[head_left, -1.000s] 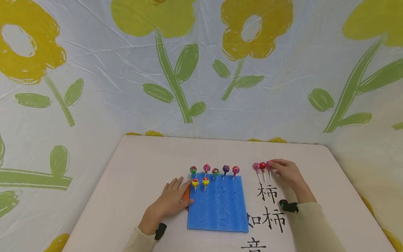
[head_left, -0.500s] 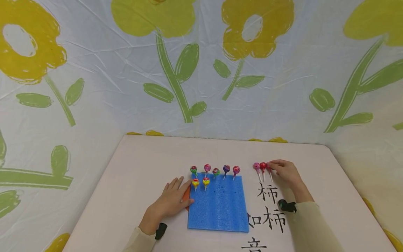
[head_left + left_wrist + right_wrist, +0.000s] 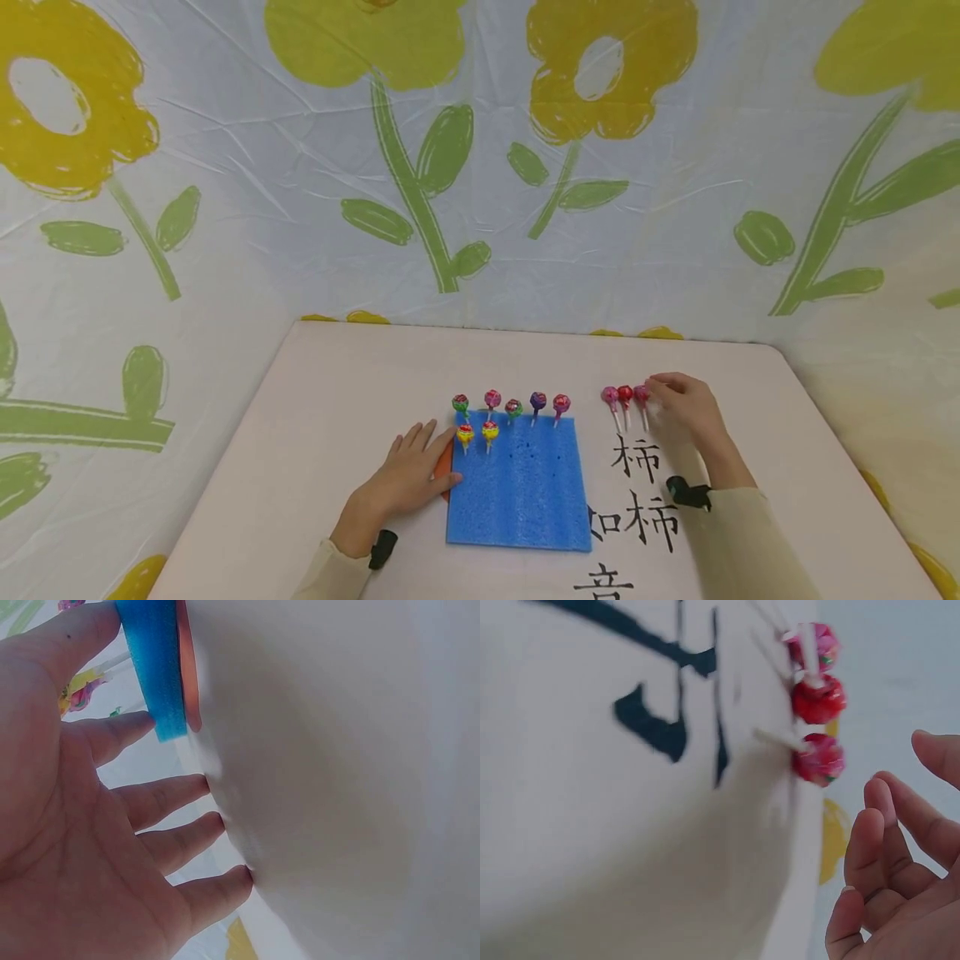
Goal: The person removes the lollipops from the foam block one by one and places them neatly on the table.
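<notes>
Just left of the right hand [image 3: 690,410], near its fingertips, a pink lollipop [image 3: 641,396] lies on the pale table [image 3: 360,367], its stick pointing back toward the person. In the head view it looks almost within the fingers, but the right wrist view shows a gap: thumb and fingers are apart, the fingers bent, and they hold nothing. Past that lollipop, farther from the fingertips, are a red lollipop [image 3: 626,396] and a second pink lollipop [image 3: 611,396], the three heads side by side. Nearer the person than their sticks, left of the right wrist, black characters [image 3: 636,457] run down the tabletop.

Well to the left of this grip, the left hand [image 3: 408,475] rests with its fingers spread, thumb and forefinger touching the edge of a blue sponge [image 3: 517,508], the other fingertips on the table. Between that thumb and forefinger, an orange piece [image 3: 443,477] shows under the sponge. Right of the forefinger, two yellow lollipops [image 3: 466,437] stand in the sponge; behind them, five more lollipops [image 3: 537,402] rise along its far edge.
</notes>
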Demonstrator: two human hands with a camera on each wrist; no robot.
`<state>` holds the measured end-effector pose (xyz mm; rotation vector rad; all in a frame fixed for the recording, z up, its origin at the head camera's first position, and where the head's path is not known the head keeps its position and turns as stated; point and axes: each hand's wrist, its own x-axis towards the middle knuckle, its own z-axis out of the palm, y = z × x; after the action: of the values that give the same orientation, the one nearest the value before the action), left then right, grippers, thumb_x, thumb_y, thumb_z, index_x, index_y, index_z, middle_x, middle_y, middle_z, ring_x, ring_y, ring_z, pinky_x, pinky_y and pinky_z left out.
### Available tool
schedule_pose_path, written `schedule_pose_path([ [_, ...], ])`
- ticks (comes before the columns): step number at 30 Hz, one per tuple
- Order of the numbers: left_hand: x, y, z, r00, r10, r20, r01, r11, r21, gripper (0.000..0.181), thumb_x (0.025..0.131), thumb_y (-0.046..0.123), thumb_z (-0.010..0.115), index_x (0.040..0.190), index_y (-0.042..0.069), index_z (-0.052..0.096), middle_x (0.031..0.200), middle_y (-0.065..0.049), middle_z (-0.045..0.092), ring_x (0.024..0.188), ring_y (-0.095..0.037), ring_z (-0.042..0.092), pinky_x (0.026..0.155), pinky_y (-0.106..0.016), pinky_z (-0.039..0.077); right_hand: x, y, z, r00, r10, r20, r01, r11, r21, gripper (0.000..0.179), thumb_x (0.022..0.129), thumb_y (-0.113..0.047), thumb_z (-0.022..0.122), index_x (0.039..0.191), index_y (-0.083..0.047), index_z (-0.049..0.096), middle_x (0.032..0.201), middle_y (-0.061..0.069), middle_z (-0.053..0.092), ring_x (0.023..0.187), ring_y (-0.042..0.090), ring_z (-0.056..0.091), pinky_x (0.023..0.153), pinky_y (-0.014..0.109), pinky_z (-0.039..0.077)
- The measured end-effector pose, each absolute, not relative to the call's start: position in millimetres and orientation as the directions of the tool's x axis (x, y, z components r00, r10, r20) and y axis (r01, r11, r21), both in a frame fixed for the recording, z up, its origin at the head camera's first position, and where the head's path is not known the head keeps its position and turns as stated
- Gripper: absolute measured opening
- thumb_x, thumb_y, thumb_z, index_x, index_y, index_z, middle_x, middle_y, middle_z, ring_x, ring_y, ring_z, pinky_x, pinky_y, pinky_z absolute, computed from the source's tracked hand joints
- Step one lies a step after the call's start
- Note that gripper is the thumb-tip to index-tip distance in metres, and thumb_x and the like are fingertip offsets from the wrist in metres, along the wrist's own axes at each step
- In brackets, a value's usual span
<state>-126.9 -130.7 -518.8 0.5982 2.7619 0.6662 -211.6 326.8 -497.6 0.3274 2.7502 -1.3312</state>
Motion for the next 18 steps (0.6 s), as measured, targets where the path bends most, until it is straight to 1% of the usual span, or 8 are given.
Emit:
schedule_pose_path([
  [2, -126.7, -130.7, -518.6, -0.888, 0.440, -0.135, 0.331, 0.814, 0.477, 0.075, 0.097, 0.050, 0.061, 0.157, 0.013, 0.034, 0.158, -0.024, 0.027, 0.145, -0.047, 0.020, 0.112, -0.068, 0.016, -207.8, 323.9, -490.7, -0.980, 0.160, -0.121, 0.193, 0.588, -0.786, 0.060, 0.103, -0.047, 0.051, 0.136, 0.003, 0.055, 0.134, 0.027, 0.054, 0.113, 0.040, 0.052, 0.096, 0.054, 0.046],
  [5, -127.1, -130.8, -518.5, -0.887, 0.441, -0.139, 0.330, 0.814, 0.478, 0.074, 0.097, 0.049, 0.061, 0.156, 0.013, 0.035, 0.158, -0.024, 0.027, 0.145, -0.047, 0.020, 0.112, -0.069, 0.016, -200.2, 315.6, -480.6, -0.981, 0.179, -0.070, 0.161, 0.572, -0.804, 0.058, 0.102, -0.048, 0.054, 0.135, 0.000, 0.058, 0.132, 0.024, 0.056, 0.109, 0.038, 0.054, 0.093, 0.055, 0.047],
  [9, -127.9, -130.4, -517.7, -0.888, 0.435, -0.150, 0.322, 0.821, 0.472, 0.075, 0.097, 0.051, 0.060, 0.157, 0.014, 0.034, 0.159, -0.023, 0.027, 0.146, -0.046, 0.019, 0.113, -0.068, 0.015, -186.8, 297.3, -469.5, -0.984, 0.177, 0.001, 0.096, 0.538, -0.837, 0.053, 0.101, -0.046, 0.056, 0.133, -0.003, 0.061, 0.125, 0.020, 0.060, 0.103, 0.030, 0.056, 0.088, 0.046, 0.046],
  [11, -128.4, -130.2, -517.8, -0.889, 0.432, -0.153, 0.318, 0.822, 0.472, 0.075, 0.097, 0.051, 0.060, 0.157, 0.015, 0.034, 0.159, -0.022, 0.026, 0.146, -0.046, 0.019, 0.113, -0.067, 0.015, -180.1, 285.8, -465.7, -0.989, 0.147, 0.030, 0.050, 0.511, -0.858, 0.051, 0.102, -0.043, 0.056, 0.132, -0.003, 0.061, 0.124, 0.019, 0.061, 0.104, 0.028, 0.057, 0.090, 0.043, 0.046],
  [15, -128.6, -130.1, -519.1, -0.889, 0.432, -0.151, 0.318, 0.820, 0.475, 0.075, 0.097, 0.051, 0.060, 0.157, 0.014, 0.034, 0.159, -0.022, 0.027, 0.146, -0.046, 0.020, 0.112, -0.067, 0.016, -167.7, 259.0, -461.3, -0.993, 0.104, 0.056, -0.003, 0.452, -0.892, 0.044, 0.101, -0.040, 0.059, 0.130, -0.006, 0.064, 0.119, 0.015, 0.065, 0.102, 0.023, 0.061, 0.088, 0.031, 0.047],
  [18, -128.4, -130.1, -519.4, -0.889, 0.434, -0.147, 0.321, 0.818, 0.477, 0.075, 0.097, 0.051, 0.060, 0.157, 0.014, 0.034, 0.159, -0.022, 0.027, 0.146, -0.046, 0.020, 0.112, -0.067, 0.016, -158.9, 239.6, -460.5, -0.995, 0.066, 0.071, -0.039, 0.406, -0.913, 0.042, 0.101, -0.038, 0.061, 0.130, -0.008, 0.064, 0.118, 0.012, 0.066, 0.101, 0.020, 0.062, 0.087, 0.022, 0.048],
])
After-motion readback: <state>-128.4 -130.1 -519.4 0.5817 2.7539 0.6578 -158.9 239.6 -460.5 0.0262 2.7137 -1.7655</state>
